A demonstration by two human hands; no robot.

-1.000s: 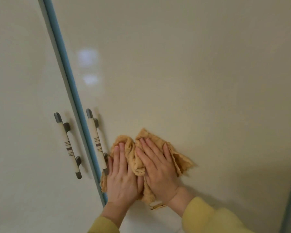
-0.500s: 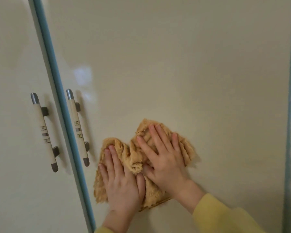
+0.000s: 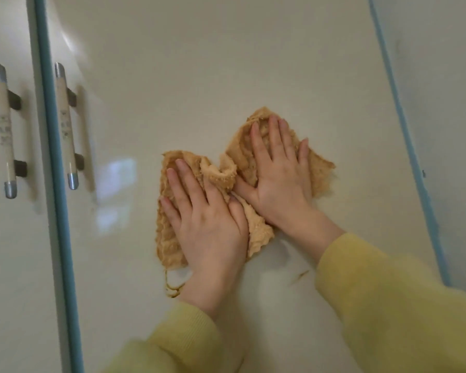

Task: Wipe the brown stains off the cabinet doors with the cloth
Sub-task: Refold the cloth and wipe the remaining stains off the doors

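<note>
- You face a glossy cream cabinet front; its wide middle door (image 3: 226, 63) fills most of your view.
- To your left, a blue vertical strip (image 3: 55, 184) divides it from the left door (image 3: 3, 265), also cream.
- Two upright bar handles flank that strip: the left handle (image 3: 5, 130) on the left door and the right handle (image 3: 65, 125) on the middle door. Each is cream with silver ends and dark mounts.
- A pale light reflection (image 3: 116, 173) sits on the gloss just right of the right handle.
- At your right, a second blue strip (image 3: 404, 135) slants downward, with a paler right panel (image 3: 447, 90) beyond it.
</note>
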